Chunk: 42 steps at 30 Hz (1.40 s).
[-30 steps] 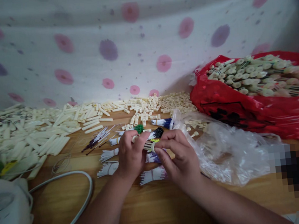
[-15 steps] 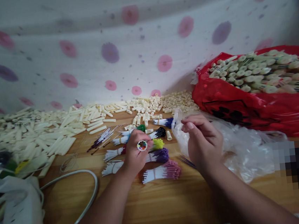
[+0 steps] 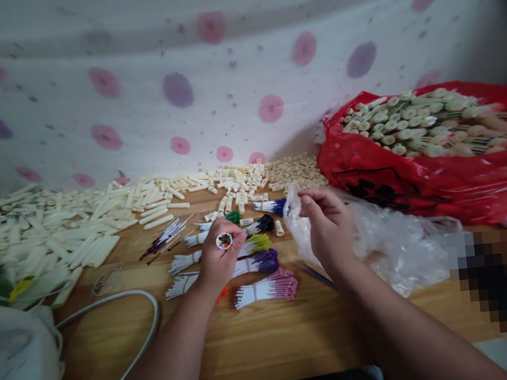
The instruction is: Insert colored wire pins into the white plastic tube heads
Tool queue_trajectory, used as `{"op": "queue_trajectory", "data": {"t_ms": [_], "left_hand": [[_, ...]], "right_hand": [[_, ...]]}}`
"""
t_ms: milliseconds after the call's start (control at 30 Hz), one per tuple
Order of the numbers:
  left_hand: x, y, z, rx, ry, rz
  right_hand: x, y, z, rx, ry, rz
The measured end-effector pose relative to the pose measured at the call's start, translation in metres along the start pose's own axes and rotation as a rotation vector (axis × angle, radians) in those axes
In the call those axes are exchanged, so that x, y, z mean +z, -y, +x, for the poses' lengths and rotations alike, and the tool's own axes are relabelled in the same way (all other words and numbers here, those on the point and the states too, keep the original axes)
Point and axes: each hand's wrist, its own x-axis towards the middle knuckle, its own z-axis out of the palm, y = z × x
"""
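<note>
My left hand (image 3: pixel 213 262) is closed around a multicolour pen barrel (image 3: pixel 224 240). Its round end faces me, showing several coloured tips within a white rim. To the right, my right hand (image 3: pixel 331 227) is raised over the table with thumb and fingers pinched together; what they hold, if anything, is too small to tell. Beneath and between the hands lie tied bundles of white pen refills with coloured ends: a pink bundle (image 3: pixel 265 287), a purple bundle (image 3: pixel 264 262), a yellow bundle (image 3: pixel 256 244), a black bundle (image 3: pixel 263 223) and a blue bundle (image 3: pixel 275 206). Orange ends (image 3: pixel 222 295) are partly hidden by my left wrist.
White pen tubes (image 3: pixel 90 223) and short slotted parts (image 3: pixel 239 185) are heaped along the back. A clear plastic bag (image 3: pixel 403 253) lies right, before a red bag (image 3: pixel 414 186) full of pen bodies. A power strip (image 3: pixel 19 362) and white cable (image 3: pixel 155 313) are front left.
The whole view has shifted, so things appear slightly further left. My left hand still grips the pen barrel, and my right hand keeps its pinch.
</note>
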Motion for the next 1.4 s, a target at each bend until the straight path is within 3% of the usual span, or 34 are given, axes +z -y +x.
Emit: {"op": "queue_trajectory", "data": {"t_ms": [367,467,800,967,1200,1400], "left_hand": [[-0.002,-0.002,0.001,-0.006,0.020,0.010],[-0.001,0.000,0.001,-0.004,0.023,0.016],[0.001,-0.004,0.000,-0.049,0.099,0.055],[0.002,-0.004,0.000,-0.075,0.089,0.060],[0.003,0.000,0.000,-0.083,0.088,0.041],[0.002,0.004,-0.001,-0.058,0.121,0.042]], "right_hand": [[0.013,-0.014,-0.014,0.009,0.653,-0.413],[0.015,-0.019,-0.017,-0.032,0.753,-0.480],[0.018,-0.021,-0.019,-0.093,0.838,-0.617],[0.015,-0.025,-0.014,-0.061,0.862,-0.948],[0.005,-0.052,0.024,0.005,0.757,-1.244],[0.030,-0.059,0.054,-0.149,0.915,-1.340]]}}
